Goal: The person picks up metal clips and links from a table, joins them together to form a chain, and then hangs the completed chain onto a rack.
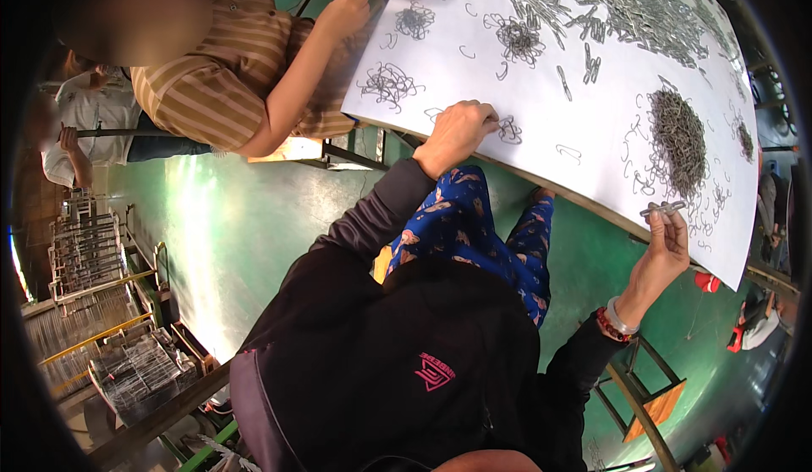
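Note:
My left hand (463,132) is at the near edge of the white tabletop (541,104), its fingers bent together beside a small cluster of bent wire hooks (510,130). Whatever its fingertips may hold is hidden. Farther right, my right hand (664,250) pinches a slim grey metal clip (663,208) between thumb and fingers, over the table's edge. Just beyond that hand lies a dense heap of dark metal pieces (678,144), with loose wire hooks scattered around it. One thin wire loop (568,152) rests between my two hands.
A large spread of grey metal clips (634,11) covers the far side. Wire piles (389,85) lie at the left, by a person in a striped shirt (207,91) whose hands are at the table. A wooden stool (655,408) stands at the lower right.

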A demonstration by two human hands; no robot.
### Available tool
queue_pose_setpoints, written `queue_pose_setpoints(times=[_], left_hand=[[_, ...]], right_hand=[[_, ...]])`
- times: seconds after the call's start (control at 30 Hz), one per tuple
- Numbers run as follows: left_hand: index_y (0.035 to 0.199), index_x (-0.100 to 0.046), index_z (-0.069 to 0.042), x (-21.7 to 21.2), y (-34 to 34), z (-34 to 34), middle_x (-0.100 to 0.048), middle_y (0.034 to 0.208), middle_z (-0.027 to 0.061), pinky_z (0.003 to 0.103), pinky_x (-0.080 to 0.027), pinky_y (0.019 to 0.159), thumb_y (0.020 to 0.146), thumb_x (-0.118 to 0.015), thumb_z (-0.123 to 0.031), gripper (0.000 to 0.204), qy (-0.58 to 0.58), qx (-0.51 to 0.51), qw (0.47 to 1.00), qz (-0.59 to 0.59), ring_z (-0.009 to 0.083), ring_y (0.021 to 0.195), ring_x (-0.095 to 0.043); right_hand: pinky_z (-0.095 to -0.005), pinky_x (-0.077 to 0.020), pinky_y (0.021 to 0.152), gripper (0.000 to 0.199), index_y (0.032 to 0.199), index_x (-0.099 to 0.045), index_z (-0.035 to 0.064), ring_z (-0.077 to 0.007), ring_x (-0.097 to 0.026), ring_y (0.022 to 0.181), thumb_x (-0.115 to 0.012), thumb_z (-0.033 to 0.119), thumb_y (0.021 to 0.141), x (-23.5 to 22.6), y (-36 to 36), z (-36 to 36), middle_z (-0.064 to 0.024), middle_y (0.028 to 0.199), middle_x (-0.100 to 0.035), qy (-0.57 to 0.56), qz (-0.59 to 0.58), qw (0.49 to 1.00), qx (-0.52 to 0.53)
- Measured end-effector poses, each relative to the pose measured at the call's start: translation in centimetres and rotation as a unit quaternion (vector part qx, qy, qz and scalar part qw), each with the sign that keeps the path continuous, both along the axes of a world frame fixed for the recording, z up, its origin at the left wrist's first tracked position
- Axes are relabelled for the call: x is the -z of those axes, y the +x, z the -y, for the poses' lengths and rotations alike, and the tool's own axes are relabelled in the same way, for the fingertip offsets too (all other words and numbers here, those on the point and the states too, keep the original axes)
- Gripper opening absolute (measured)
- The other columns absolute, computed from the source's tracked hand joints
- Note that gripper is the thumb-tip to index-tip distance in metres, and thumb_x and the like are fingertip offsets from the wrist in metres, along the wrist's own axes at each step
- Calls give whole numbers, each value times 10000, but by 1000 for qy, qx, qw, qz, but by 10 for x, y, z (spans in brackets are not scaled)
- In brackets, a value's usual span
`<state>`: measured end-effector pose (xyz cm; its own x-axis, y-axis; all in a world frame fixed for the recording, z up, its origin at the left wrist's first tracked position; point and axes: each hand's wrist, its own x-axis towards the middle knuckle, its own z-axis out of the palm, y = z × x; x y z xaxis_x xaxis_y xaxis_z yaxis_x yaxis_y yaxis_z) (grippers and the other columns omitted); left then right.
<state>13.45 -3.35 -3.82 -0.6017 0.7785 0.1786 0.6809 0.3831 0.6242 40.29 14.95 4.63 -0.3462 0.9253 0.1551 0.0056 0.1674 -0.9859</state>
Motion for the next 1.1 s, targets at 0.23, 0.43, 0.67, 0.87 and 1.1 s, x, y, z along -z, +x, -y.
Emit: queue_pose_setpoints(times=[0.23, 0.43, 0.67, 0.87, 1.1], left_hand=[[813, -685, -55, -7, -48, -31, -625, 768, 137, 385, -474, 651, 772, -650, -229, 182, 23, -58, 996, -56, 304, 731, -602], [766, -661, -29, 21, -51, -76, -616, 806, 137, 415, -484, 683, 761, -623, -204, 180, -73, -93, 978, -169, 309, 819, -580], [757, -647, -5, -2, -60, -71, -596, 872, 156, 422, -480, 705, 750, -562, -82, 115, -53, -91, 966, -237, 324, 856, -554], [824, -616, 12, -16, -67, -70, -574, 909, 185, 447, -469, 674, 798, -557, -98, 128, -13, -99, 967, -234, 344, 837, -559], [957, -611, 12, -67, 11, -60, -627, 734, 93, 280, -467, 582, 873, -537, -88, 150, 141, 62, 978, 142, 158, 600, -593]], right_hand=[[-230, -485, 702, 171, 971, -610, -44, -131, -620, 775, -632, -45, 801, 9, -21, -6, -85, 840, -648, -44, 19, 997, -53], [-189, -460, 619, 182, 961, -609, -26, -73, -579, 725, -649, -55, 785, 22, -58, 23, -66, 833, -654, -107, 16, 987, -119], [-202, -444, 564, 169, 927, -612, -42, -78, -550, 661, -673, -24, 771, 25, -82, 31, -67, 772, -632, -110, -11, 979, -170], [-219, -438, 544, 148, 905, -617, -37, -94, -532, 596, -669, -18, 768, 46, -95, 39, -70, 751, -626, -144, -67, 968, -194], [-203, -438, 545, 146, 917, -615, -44, -65, -545, 635, -649, -14, 777, 42, -92, 58, -56, 757, -624, -76, -7, 989, -127]])
